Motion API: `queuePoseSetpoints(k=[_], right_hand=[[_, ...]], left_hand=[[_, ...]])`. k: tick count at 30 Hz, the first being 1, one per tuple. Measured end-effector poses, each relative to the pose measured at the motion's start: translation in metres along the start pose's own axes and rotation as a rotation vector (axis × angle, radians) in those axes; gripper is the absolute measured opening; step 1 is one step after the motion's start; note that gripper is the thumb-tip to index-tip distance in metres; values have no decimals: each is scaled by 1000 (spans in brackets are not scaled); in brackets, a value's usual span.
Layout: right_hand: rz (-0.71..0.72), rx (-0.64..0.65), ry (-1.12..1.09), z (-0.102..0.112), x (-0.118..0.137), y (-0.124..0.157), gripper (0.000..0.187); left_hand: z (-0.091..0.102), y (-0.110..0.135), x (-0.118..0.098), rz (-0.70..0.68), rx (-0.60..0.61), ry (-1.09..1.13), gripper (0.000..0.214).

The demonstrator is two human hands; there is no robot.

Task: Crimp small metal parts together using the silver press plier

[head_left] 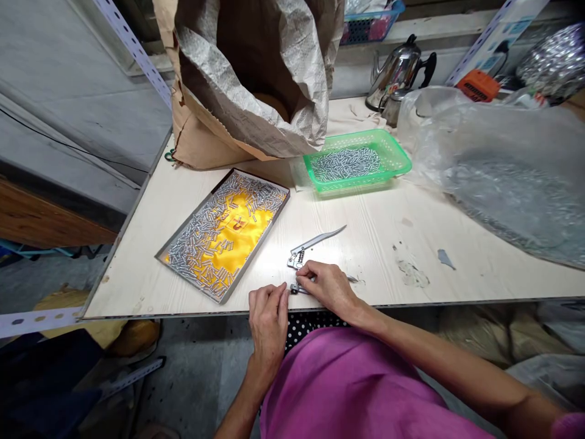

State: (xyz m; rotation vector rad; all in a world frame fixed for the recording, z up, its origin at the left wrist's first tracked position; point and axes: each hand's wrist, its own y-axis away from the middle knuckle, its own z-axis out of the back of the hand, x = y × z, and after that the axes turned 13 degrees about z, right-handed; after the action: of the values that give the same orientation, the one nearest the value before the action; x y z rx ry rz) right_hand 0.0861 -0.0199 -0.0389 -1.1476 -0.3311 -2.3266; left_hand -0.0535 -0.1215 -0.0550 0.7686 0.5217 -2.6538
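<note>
My left hand [269,320] rests at the table's near edge with its fingers curled in a pinch toward a small metal piece [294,288]. My right hand [325,285] lies just to its right, fingers closed on the lower handle of a metal hand press tool [307,249]. The tool's upper lever sticks up and to the right. A shallow box with yellow lining [228,235], holding several small silvery metal parts, lies to the left of my hands.
A green plastic basket [359,162] with more silvery parts sits at the back middle. Behind it stand a large brown paper sack [249,79] and a steel kettle [397,72]. A big clear plastic bag of parts [507,171] fills the right side.
</note>
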Motion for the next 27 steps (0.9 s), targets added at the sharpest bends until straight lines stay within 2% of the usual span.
queuePoseSetpoints(k=[5,11,14,20,27], right_hand=[[-2,-26,12,-8,1,3,10],[24,-168,-200,-9,-3,8,9],[1,-203,-263,-8,-6,12,13],[44,-190,-200,-7,-6,13,11],[-9,-43,-74,3,0,13,11]], left_hand=[[-2,-2,-2,-27,44,-90,24],[-3,0,-9,-9,104,-169,33],[-6,0,-11,3,112,-180,31],[-9,-1,-12,28,150,-137,23],[-9,5,-15,13,172,-98,21]])
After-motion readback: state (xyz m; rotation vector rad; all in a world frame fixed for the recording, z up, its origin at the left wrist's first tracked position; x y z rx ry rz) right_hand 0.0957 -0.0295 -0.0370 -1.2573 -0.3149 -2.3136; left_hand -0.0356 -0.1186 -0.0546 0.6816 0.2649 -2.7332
